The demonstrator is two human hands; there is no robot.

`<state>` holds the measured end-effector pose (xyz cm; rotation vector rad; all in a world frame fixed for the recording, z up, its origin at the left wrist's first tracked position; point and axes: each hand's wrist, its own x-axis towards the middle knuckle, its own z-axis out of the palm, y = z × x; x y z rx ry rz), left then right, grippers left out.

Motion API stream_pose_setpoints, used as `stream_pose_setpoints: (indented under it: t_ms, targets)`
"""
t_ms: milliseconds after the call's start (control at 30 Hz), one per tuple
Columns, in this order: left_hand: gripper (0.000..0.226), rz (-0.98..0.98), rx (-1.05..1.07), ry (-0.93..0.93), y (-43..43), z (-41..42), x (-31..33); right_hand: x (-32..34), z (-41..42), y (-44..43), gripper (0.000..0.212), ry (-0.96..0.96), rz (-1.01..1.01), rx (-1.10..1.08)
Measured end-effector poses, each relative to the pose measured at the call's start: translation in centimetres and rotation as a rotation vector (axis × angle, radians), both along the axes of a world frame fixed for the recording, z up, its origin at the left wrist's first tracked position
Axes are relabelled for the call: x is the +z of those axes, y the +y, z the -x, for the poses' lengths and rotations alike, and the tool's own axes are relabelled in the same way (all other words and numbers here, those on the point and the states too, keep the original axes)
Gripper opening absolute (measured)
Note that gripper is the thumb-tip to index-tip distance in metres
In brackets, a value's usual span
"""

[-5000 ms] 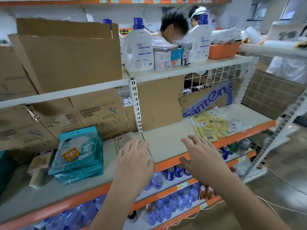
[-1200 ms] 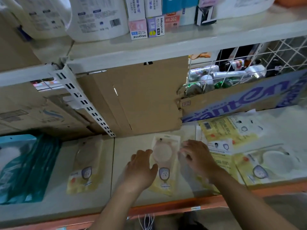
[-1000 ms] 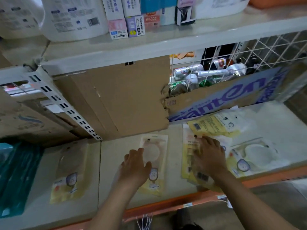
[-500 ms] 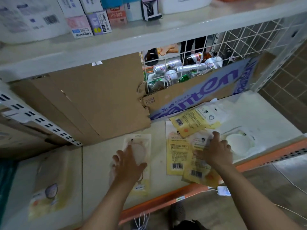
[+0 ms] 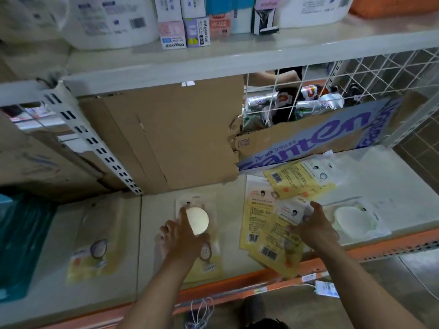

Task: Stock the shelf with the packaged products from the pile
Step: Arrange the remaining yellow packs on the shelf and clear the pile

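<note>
Left hand lying flat on shelved packet; right hand pinching pile packet; overhanging packets risking sliding off.

Dim light, white wire grid, brown cardboard sheet, brown tiling at right, grey floor

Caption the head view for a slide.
Left hand presses a placed packet; right hand grips the top packet of the yellow pile on the shelf.

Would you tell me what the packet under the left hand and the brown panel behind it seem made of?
The packet looks like clear, glossy plastic film: a round pad shows through. The brown panel looks like matte cardboard: creased, with a torn edge.
</note>
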<state>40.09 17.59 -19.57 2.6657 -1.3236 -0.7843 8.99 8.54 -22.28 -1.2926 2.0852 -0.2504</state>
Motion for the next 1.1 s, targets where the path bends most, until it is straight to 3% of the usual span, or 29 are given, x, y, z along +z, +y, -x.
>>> stream_pose_setpoints:
  t_ms: [333,467,600,700,833,933,1100]
  targets:
    - [0.081,0.262,0.244,0.404,2.4,-3.5,1.3,4.4,-5.4,2.7,0.093,-0.285,0.289,-0.097]
    - [0.097,0.308,0.310,0.504,3.1,-5.1,1.5,7.0,-8.8,2.9,0.075,-0.335,0.398,0.056]
    - [0.100,0.335,0.353,0.576,4.1,-6.6,1.8,7.7,-13.8,3.6,0.080,-0.170,0.326,0.331]
    - [0.072,0.364,0.356,0.584,4.9,-7.9,2.2,6.7,-17.9,5.0,0.079,-0.121,0.227,0.506]
    - [0.041,0.353,0.323,0.605,6.2,-9.4,2.2,4.2,-20.7,6.1,0.080,-0.193,0.021,0.527]
    - [0.043,0.346,0.308,0.609,7.1,-10.0,1.7,3.2,-20.7,6.0,0.082,-0.198,0.008,0.459]
    - [0.059,0.336,0.288,0.624,7.1,-10.1,1.3,3.7,-18.7,4.8,0.085,0.170,-0.018,0.435]
